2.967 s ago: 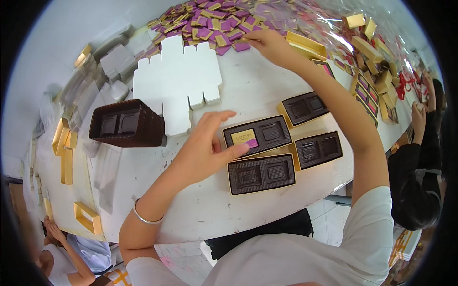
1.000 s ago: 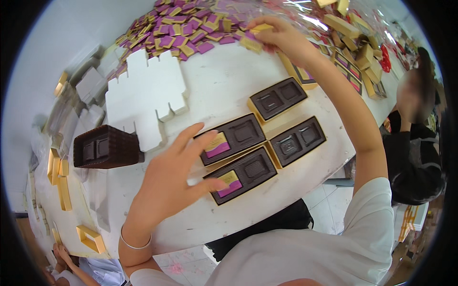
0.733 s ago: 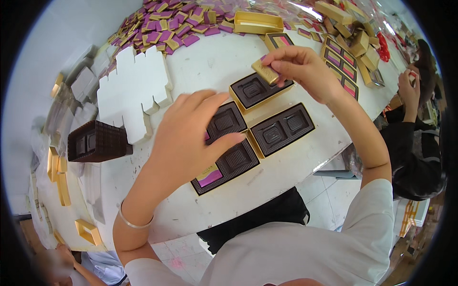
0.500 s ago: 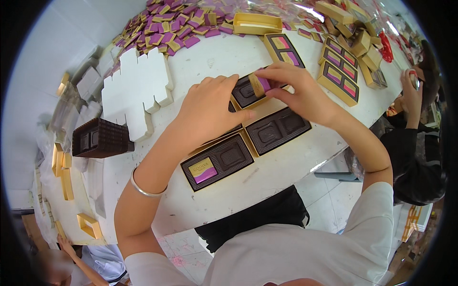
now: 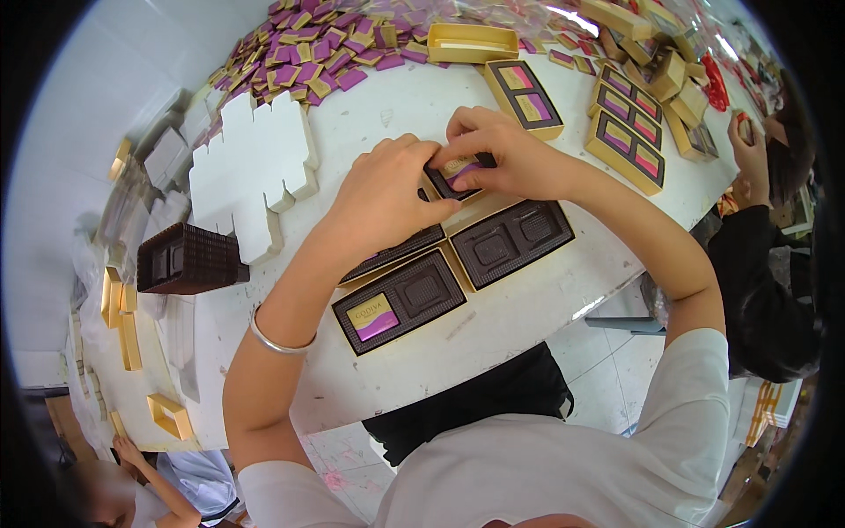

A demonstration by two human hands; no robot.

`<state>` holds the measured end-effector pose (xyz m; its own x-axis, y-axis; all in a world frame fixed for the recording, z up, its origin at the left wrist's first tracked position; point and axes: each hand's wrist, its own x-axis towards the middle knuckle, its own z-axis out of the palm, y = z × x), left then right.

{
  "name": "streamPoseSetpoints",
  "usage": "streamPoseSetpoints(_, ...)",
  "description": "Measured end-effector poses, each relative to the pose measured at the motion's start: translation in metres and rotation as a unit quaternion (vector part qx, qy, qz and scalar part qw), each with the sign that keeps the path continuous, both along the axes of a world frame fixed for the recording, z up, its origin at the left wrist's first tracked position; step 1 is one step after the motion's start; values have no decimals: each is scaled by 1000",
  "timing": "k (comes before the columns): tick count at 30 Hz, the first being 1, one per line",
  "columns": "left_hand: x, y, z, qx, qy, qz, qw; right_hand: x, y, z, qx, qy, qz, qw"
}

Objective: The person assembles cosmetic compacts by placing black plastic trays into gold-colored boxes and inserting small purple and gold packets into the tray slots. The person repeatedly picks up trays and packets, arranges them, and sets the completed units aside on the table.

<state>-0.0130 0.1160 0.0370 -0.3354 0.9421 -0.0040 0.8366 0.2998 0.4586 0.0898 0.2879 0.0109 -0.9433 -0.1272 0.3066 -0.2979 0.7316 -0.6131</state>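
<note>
My right hand (image 5: 510,158) pinches a gold-and-purple wrapped chocolate (image 5: 459,167) at the brown tray of a gold box. My left hand (image 5: 383,189) grips the left end of that box, its thumb on the near side and its fingers on the far side; it hides part of the box. Nearer me stands a gold box with an empty two-hollow brown tray (image 5: 510,239). To its left is another box with one wrapped chocolate (image 5: 373,317) in its left hollow and the right hollow bare (image 5: 424,292). A further tray (image 5: 392,253) shows partly under my left wrist.
Wrapped chocolates (image 5: 308,53) lie heaped at the back, beside an empty gold box (image 5: 473,44). Filled boxes (image 5: 627,150) stand at right. White cartons (image 5: 251,167) and stacked brown trays (image 5: 189,260) are at left. A co-worker's hand (image 5: 750,158) shows at far right.
My right hand has moved slightly left and down, bringing the wrapped chocolate from above the box to its tray. My left hand has stayed at the box's left end.
</note>
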Motion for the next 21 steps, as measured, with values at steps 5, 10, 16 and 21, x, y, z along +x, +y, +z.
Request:
streamPoseSetpoints(5, 1, -1, -4, 27, 5, -2, 1000, 2, 2, -8, -20, -9, 7, 1000)
streamPoseSetpoints(10, 0, -2, -3, 3, -14, 4, 1000, -4, -6, 13, -73, -160, -13, 984)
streamPoseSetpoints(16, -2, -6, -13, 70, -3, -5, 998, -73, 20, 17, 131, 111, -119, 978)
streamPoseSetpoints(21, -2, -8, -8, 40, -7, -6, 999, -163, 52, -16, 565, 53, -216, 794)
